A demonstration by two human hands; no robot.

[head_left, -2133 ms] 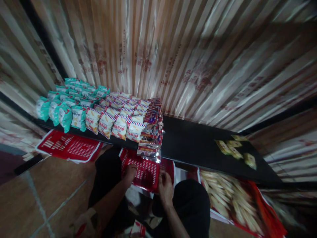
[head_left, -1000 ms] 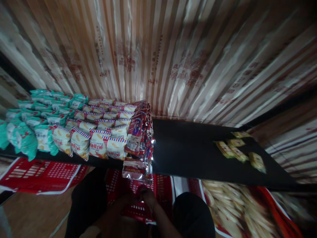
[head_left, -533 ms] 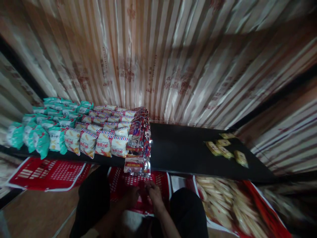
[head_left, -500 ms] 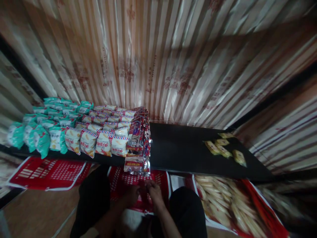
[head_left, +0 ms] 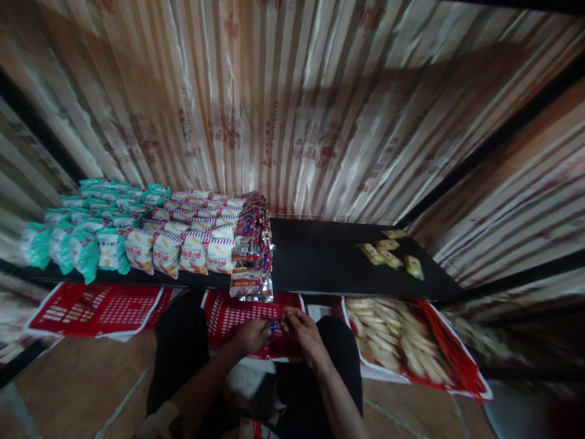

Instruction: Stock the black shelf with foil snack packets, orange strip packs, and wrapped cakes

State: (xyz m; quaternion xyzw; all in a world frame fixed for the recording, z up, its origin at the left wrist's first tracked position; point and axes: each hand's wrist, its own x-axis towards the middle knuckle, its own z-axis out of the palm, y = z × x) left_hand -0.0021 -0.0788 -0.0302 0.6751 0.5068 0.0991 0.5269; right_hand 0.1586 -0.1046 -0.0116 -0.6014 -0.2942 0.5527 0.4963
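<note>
My left hand (head_left: 252, 335) is closed on a small purple-blue packet (head_left: 274, 326) in front of my lap. The fingers of my right hand (head_left: 305, 335) pinch at the packet's other end. Both hands are over the red perforated basket (head_left: 223, 314) below the shelf edge. Just beyond them, a stack of shiny maroon and purple packets (head_left: 249, 247) hangs slightly over the front of the black shelf (head_left: 315, 256). The packet between my hands is partly covered by fingers, so its print cannot be read.
Left of the stack stand rows of white snack bags (head_left: 194, 253) and teal snack bags (head_left: 85, 253). Several small yellow packets (head_left: 388, 258) lie toward the shelf's right end. Another red basket (head_left: 95, 308) is at left; a red-edged bin (head_left: 475, 378) of pale, elongated wrapped items is at right.
My hands have risen slightly toward the shelf and the right one has shifted right. The purple-blue packet now shows between them. The camera view has shifted a little.
</note>
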